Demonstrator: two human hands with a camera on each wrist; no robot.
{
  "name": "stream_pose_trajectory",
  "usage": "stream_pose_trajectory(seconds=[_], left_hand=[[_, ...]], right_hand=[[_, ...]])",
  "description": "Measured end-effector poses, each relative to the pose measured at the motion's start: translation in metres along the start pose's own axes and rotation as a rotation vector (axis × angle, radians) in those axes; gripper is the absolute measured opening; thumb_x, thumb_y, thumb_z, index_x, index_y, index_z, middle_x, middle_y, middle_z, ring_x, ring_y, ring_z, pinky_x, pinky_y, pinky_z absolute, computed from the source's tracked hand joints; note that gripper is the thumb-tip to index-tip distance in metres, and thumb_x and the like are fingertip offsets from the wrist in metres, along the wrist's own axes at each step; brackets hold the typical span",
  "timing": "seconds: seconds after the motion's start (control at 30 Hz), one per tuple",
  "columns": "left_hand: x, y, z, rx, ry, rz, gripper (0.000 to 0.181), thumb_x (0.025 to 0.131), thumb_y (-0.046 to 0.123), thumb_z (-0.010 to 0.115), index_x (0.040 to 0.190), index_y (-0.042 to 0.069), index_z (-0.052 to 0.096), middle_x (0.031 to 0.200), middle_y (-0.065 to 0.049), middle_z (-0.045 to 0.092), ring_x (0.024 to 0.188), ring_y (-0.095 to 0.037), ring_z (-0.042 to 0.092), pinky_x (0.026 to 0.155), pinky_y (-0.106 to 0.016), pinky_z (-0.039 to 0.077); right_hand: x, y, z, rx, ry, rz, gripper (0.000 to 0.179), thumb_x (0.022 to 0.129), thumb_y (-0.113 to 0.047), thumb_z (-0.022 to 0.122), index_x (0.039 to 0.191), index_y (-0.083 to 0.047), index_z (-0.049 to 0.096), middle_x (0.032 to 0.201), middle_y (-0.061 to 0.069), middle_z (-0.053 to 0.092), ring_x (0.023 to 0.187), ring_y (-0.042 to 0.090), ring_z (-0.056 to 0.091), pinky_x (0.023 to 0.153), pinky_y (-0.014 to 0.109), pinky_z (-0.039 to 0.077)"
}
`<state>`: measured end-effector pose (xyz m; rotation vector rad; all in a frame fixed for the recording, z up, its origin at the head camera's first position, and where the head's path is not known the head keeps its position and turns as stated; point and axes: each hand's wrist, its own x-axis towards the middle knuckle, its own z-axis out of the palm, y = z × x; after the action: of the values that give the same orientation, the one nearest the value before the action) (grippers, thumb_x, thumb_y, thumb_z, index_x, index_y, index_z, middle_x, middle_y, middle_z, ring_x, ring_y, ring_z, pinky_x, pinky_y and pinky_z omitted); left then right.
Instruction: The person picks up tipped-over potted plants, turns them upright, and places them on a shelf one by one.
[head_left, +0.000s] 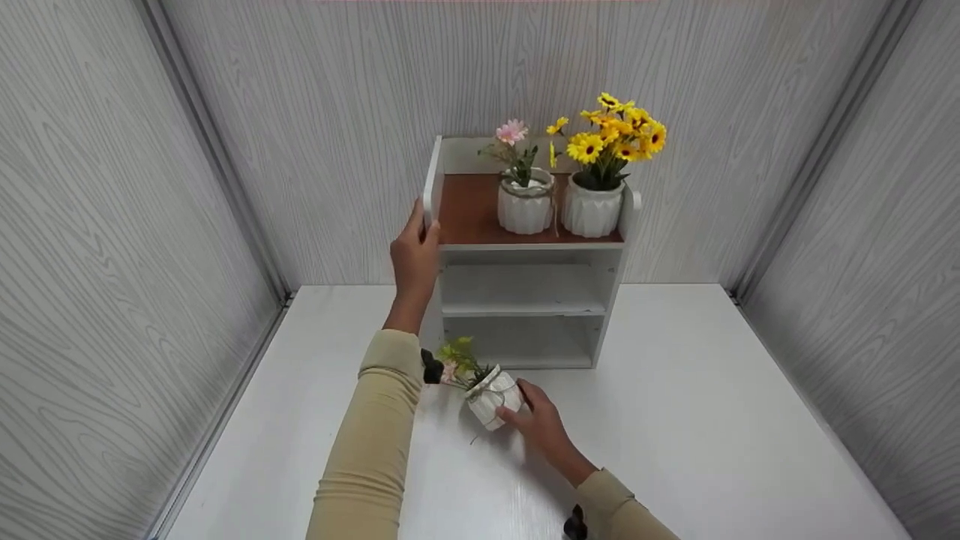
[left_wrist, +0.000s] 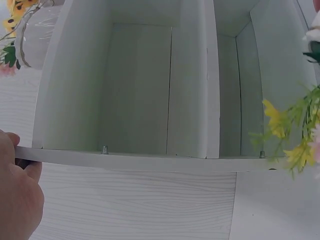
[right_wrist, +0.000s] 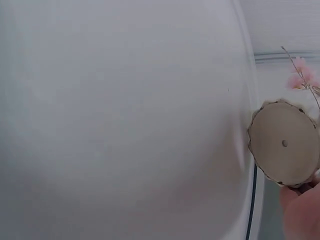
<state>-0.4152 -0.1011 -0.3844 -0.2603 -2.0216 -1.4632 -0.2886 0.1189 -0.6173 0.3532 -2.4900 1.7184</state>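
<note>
A white shelf unit (head_left: 525,309) with a brown top stands against the back wall. My left hand (head_left: 417,259) grips the upper edge of its left side panel, thumb and fingers on either side, as the left wrist view also shows. In my right hand (head_left: 541,421) is a small white flower pot (head_left: 491,401) with twine round its neck, tilted so its flowers point left, in front of the lowest compartment. Yellow-green and pink flowers (head_left: 459,361) stick out of it. The right wrist view shows the pot's round base (right_wrist: 284,144) with a small hole.
On the brown top (head_left: 469,217) stand a white pot (head_left: 525,206) with a pink flower and another white pot (head_left: 592,208) with yellow flowers at the right. Grey wood-grain panels (head_left: 315,135) enclose the white table (head_left: 712,420) at the back and both sides.
</note>
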Motion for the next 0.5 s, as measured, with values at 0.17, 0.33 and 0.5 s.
stream_pose_trajectory(seconds=[0.17,0.33,0.5], left_hand=[[0.001,0.0,0.001,-0.004,-0.003,0.0,0.054,0.105,0.02,0.055,0.156,0.012,0.039,0.154,-0.011,0.048,0.139,-0.018,0.049,0.108,-0.035,0.046],[0.001,-0.001,0.0,-0.003,-0.004,-0.008,0.054,0.105,0.02,0.056,0.156,0.012,0.039,0.154,-0.01,0.048,0.14,-0.018,0.048,0.108,-0.035,0.046],[-0.001,0.0,0.0,-0.009,-0.008,-0.012,0.054,0.105,0.019,0.055,0.156,0.011,0.038,0.154,-0.01,0.047,0.141,-0.018,0.047,0.109,-0.034,0.045]], right_hand=[[-0.004,-0.003,-0.009,-0.031,-0.036,-0.015,0.086,0.09,-0.032,0.078,0.15,0.013,0.034,0.149,0.03,0.043,0.138,0.044,0.044,0.111,0.056,0.039],[-0.008,0.0,-0.012,-0.078,-0.079,0.012,0.089,0.091,-0.035,0.077,0.153,0.01,0.031,0.151,0.03,0.041,0.138,0.044,0.043,0.109,0.057,0.04],[-0.012,0.001,-0.013,-0.07,-0.108,0.027,0.088,0.092,-0.032,0.075,0.154,0.009,0.029,0.152,0.03,0.04,0.138,0.045,0.043,0.109,0.056,0.041]])
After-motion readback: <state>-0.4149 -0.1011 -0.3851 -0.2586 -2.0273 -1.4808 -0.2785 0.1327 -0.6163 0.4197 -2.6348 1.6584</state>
